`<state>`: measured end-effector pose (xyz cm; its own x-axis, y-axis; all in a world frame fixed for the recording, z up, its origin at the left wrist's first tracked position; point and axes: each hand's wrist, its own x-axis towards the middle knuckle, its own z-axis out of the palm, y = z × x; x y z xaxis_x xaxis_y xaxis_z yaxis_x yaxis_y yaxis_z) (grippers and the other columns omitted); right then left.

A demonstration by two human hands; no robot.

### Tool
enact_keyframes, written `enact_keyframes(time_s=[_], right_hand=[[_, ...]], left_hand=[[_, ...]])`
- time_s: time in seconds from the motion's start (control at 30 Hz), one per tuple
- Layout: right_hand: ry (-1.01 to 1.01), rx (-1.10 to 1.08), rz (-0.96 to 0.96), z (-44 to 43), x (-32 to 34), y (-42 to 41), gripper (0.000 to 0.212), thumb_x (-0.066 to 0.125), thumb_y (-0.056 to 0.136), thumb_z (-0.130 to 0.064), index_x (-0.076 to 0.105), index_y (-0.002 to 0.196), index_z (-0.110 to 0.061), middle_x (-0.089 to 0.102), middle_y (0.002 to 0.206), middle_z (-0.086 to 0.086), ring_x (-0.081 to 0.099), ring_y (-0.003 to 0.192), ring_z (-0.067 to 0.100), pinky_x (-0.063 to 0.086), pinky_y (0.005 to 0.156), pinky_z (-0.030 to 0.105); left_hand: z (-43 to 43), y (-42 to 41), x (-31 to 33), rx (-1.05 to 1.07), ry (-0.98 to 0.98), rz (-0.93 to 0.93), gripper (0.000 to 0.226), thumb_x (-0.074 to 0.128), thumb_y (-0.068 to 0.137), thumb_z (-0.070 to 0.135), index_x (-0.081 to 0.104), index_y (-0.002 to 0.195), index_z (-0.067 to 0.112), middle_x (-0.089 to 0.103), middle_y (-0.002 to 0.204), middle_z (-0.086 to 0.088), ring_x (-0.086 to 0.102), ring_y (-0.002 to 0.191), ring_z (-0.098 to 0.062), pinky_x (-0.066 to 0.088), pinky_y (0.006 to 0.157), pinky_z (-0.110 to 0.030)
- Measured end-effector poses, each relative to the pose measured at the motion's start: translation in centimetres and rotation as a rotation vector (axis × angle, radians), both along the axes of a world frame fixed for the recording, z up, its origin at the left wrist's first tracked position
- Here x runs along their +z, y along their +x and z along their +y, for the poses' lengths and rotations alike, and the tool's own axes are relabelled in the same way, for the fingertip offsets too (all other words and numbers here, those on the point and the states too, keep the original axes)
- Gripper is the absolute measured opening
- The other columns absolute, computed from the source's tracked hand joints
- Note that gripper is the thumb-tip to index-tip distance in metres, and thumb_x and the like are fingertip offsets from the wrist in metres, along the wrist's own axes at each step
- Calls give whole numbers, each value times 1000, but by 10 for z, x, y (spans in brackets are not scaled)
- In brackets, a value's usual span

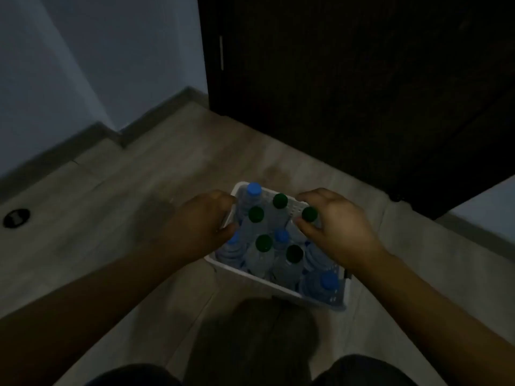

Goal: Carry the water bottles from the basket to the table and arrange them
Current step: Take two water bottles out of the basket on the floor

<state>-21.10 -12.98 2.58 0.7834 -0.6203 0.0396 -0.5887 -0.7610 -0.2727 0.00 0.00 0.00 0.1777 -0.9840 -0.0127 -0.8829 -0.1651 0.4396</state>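
A white plastic basket (278, 288) stands on the floor, packed with several upright clear water bottles. Some carry green caps (256, 214), others blue caps (254, 188). My left hand (200, 221) grips the basket's left rim, fingers curled over the edge and thumb inside. My right hand (334, 227) curls over the right rim, fingers hooked at the far right corner, thumb next to a green-capped bottle (309, 213). The room is dim and the table is out of view.
A dark cabinet or door (348, 93) stands just behind the basket. A pale wall with a grey skirting board (69, 151) runs along the left. A round floor drain (16, 218) lies at far left. My knees (362, 371) show at the bottom edge.
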Motion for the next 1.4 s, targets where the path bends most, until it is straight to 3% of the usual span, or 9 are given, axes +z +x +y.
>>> enact_keyframes(time_s=[0.2,0.4,0.53,0.6,0.8,1.0,1.13,1.27,1.4], right_hand=[[10,29,65,22,-27,-13,45,59,89,-37,52,130,-20,57,128,2,55,113,18,44,93,29],[21,31,40,35,-53,-19,42,59,89,-34,51,129,-23,57,127,-1,54,112,15,45,90,28],[26,9,42,34,-71,-18,45,59,89,-35,48,132,-25,54,131,-3,51,116,13,41,94,25],[38,1,54,33,-79,-16,47,59,89,-33,47,134,-24,53,131,-2,51,116,15,42,94,27],[7,-17,86,35,-101,-14,50,60,88,-32,47,134,-20,56,121,4,54,108,21,47,90,32],[115,-86,4,33,-110,-11,40,65,86,-25,54,123,-16,51,113,4,54,98,19,45,85,28],[178,-120,-81,31,-107,-12,23,70,82,-20,61,101,-14,50,100,0,50,86,13,40,76,24],[198,-134,-188,34,-104,-15,24,73,79,-17,63,101,-14,51,97,-2,50,84,10,39,75,21],[191,-165,-297,37,-88,-16,22,72,78,-17,63,98,-17,56,97,-1,53,86,10,47,76,27]], left_hand=[[22,-12,-23,-4,-127,-19,43,63,87,30,54,126,15,58,122,-3,55,102,-15,37,80,-20],[27,-11,-54,-42,-198,-71,40,71,81,22,61,115,5,65,108,-14,63,90,-24,40,74,-19],[28,-16,-72,-36,-213,-31,51,52,78,41,64,108,2,68,96,-17,65,80,-26,45,74,-24],[24,-16,-81,-2,-212,-5,53,56,77,41,63,111,1,68,98,-17,65,83,-27,44,77,-24],[12,-11,-97,67,-264,51,42,69,80,34,65,110,5,65,100,-10,50,83,-9,29,69,-1],[8,-8,-111,75,-284,36,41,63,75,41,66,89,3,62,81,-12,48,73,-10,37,64,-18],[9,-12,-108,82,-325,90,35,66,73,32,64,80,-2,59,73,-12,42,70,-6,31,60,-10],[12,-16,-105,95,-328,68,25,79,68,13,64,81,-2,59,73,-14,46,73,-11,31,63,-10],[13,-16,-87,104,-399,74,39,60,72,38,64,87,2,51,80,0,44,74,-9,29,66,-11]])
